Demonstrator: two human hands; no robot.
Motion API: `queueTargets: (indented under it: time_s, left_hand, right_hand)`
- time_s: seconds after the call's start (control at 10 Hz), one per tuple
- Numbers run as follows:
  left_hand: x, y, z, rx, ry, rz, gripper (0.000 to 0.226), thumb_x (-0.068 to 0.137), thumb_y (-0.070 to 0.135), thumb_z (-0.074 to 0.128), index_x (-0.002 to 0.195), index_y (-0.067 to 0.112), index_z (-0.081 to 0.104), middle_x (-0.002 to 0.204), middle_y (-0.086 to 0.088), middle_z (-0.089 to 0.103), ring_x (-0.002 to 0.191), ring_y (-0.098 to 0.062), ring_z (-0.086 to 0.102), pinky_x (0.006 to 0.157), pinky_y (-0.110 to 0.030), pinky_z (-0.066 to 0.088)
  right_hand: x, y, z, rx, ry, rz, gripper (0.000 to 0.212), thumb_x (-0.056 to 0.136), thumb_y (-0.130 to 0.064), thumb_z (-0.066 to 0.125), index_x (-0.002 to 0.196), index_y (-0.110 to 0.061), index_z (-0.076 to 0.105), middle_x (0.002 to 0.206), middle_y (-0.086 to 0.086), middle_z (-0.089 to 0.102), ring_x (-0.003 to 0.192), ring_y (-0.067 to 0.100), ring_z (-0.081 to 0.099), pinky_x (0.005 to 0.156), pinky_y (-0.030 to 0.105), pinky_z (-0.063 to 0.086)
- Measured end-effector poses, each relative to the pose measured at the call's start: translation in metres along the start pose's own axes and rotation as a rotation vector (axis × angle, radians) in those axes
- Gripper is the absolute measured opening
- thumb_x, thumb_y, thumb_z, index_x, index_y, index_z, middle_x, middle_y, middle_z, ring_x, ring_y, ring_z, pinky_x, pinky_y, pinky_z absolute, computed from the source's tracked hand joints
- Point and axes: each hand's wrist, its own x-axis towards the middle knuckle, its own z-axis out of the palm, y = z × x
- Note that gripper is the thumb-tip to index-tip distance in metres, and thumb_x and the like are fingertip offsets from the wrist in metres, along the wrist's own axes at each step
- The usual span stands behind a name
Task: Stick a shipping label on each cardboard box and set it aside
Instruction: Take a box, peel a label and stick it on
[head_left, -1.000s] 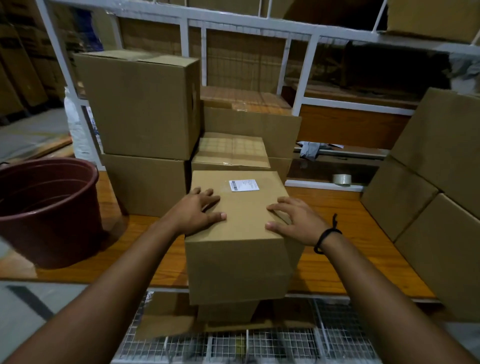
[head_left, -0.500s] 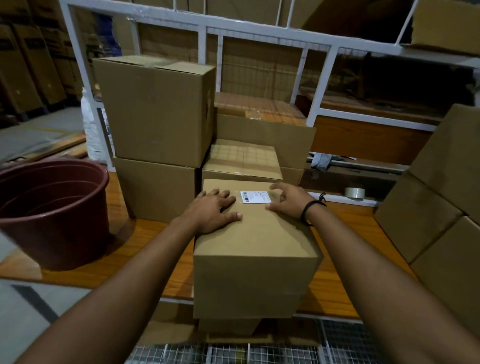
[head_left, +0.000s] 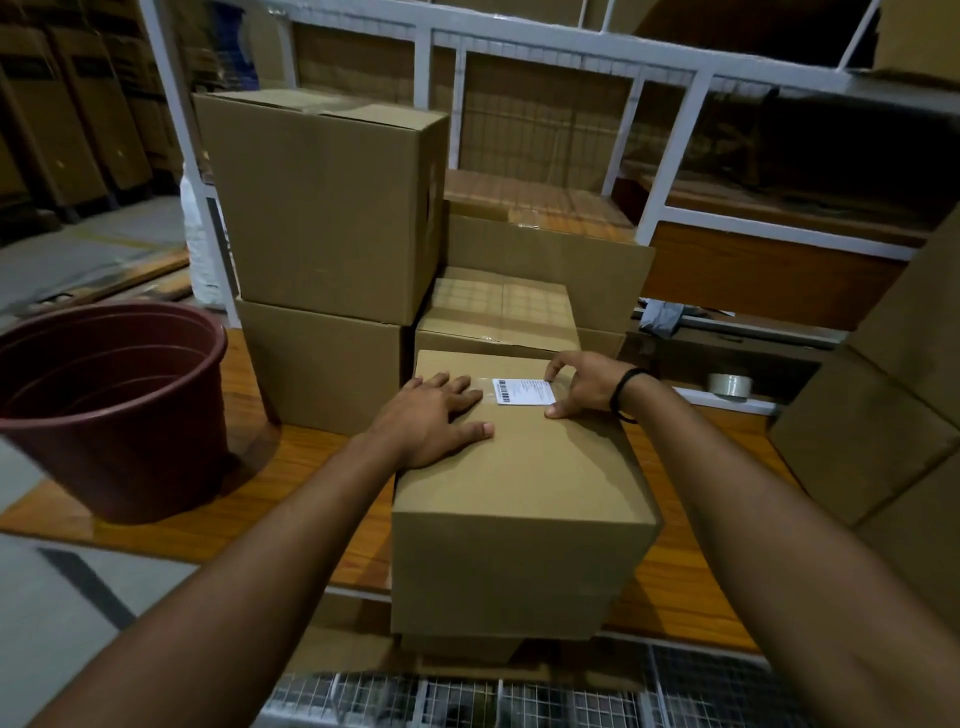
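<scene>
Just behind box (head_left: 519, 493), stacked cartons (head_left: 327, 218)

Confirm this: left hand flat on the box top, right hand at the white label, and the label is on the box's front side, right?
Not quite. In the head view the label sits on top of the box, near its far edge, not on its front side. The rest stands: left hand flat on top, right hand at the label.
</scene>
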Motion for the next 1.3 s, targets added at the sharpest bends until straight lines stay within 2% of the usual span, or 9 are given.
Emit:
queueTargets:
  time_s: [0.3,0.6,0.7,0.8,0.9,1.0,1.1,1.2,1.3]
  left_hand:
    - [-0.003,0.0,0.0,-0.013,0.007,-0.003,0.068,0.094,0.065,0.037,0.152,0.03,0.028,0.162,0.004,0.017,0.149,-0.018,0.01,0.121,-0.042,0.008]
    - [-0.005,-0.001,0.0,-0.033,0.014,-0.017,0.067,0.094,0.065,0.039,0.152,0.032,0.028,0.162,0.006,0.018,0.149,-0.016,0.01,0.12,-0.04,0.007]
    - [-0.005,0.001,0.0,-0.033,0.011,-0.019,0.067,0.094,0.064,0.039,0.152,0.031,0.028,0.162,0.005,0.017,0.149,-0.016,0.009,0.12,-0.039,0.006]
    - [-0.006,0.001,-0.001,-0.05,0.013,-0.028,0.066,0.095,0.062,0.041,0.152,0.031,0.029,0.162,0.005,0.018,0.149,-0.016,0.01,0.119,-0.039,0.005]
    - [-0.008,0.002,-0.002,-0.067,0.013,-0.044,0.064,0.095,0.06,0.042,0.151,0.032,0.03,0.161,0.006,0.019,0.149,-0.015,0.01,0.119,-0.038,0.006]
    - [-0.011,0.003,-0.002,-0.079,0.026,-0.054,0.063,0.095,0.058,0.044,0.151,0.032,0.032,0.161,0.006,0.02,0.149,-0.014,0.011,0.119,-0.036,0.006]
    - [-0.013,0.003,-0.001,-0.084,0.034,-0.058,0.063,0.094,0.058,0.046,0.15,0.032,0.033,0.161,0.006,0.02,0.149,-0.014,0.011,0.119,-0.036,0.004]
    - [-0.012,0.004,-0.001,-0.08,0.021,-0.066,0.063,0.094,0.06,0.044,0.15,0.033,0.032,0.161,0.007,0.02,0.149,-0.014,0.011,0.12,-0.038,0.005]
    - [-0.01,0.004,-0.001,-0.077,0.023,-0.059,0.063,0.095,0.059,0.045,0.15,0.032,0.032,0.161,0.006,0.02,0.149,-0.014,0.011,0.119,-0.037,0.005]
  right_hand:
    - [0.005,-0.005,-0.002,0.002,-0.047,0.021,0.061,0.066,-0.039,0.086,0.114,-0.034,0.05,0.109,0.0,0.056,0.099,0.019,0.054,0.086,0.037,0.051]
    - [0.007,-0.004,-0.003,0.007,-0.082,-0.006,0.059,0.068,-0.038,0.085,0.114,-0.037,0.048,0.106,-0.001,0.054,0.1,0.02,0.053,0.084,0.036,0.05]
    - [0.005,-0.005,-0.004,-0.055,-0.088,-0.013,0.057,0.069,-0.039,0.084,0.112,-0.034,0.048,0.11,0.001,0.056,0.097,0.019,0.053,0.079,0.034,0.05]
    - [0.002,-0.023,-0.008,-0.242,-0.052,-0.072,0.075,0.066,-0.038,0.086,0.125,-0.032,0.04,0.111,-0.004,0.051,0.096,0.018,0.051,0.078,0.033,0.048]
    - [0.006,-0.049,-0.01,-0.4,-0.139,-0.201,0.087,0.066,-0.024,0.086,0.136,-0.038,0.036,0.118,-0.003,0.052,0.097,0.017,0.052,0.077,0.032,0.049]
    - [0.01,-0.067,-0.014,-0.481,-0.243,-0.265,0.085,0.066,-0.018,0.085,0.134,-0.04,0.038,0.106,-0.007,0.049,0.095,0.017,0.052,0.075,0.032,0.05]
    - [0.014,-0.067,-0.016,-0.483,-0.284,-0.294,0.069,0.066,-0.017,0.086,0.119,-0.035,0.045,0.088,-0.011,0.05,0.087,0.015,0.052,0.07,0.029,0.047]
    - [0.017,-0.06,-0.014,-0.449,-0.293,-0.298,0.065,0.07,-0.016,0.083,0.117,-0.035,0.044,0.084,-0.012,0.05,0.088,0.016,0.052,0.07,0.03,0.046]
    - [0.015,-0.055,-0.014,-0.411,-0.28,-0.304,0.077,0.072,-0.016,0.081,0.129,-0.043,0.037,0.087,-0.013,0.046,0.095,0.017,0.051,0.079,0.033,0.048]
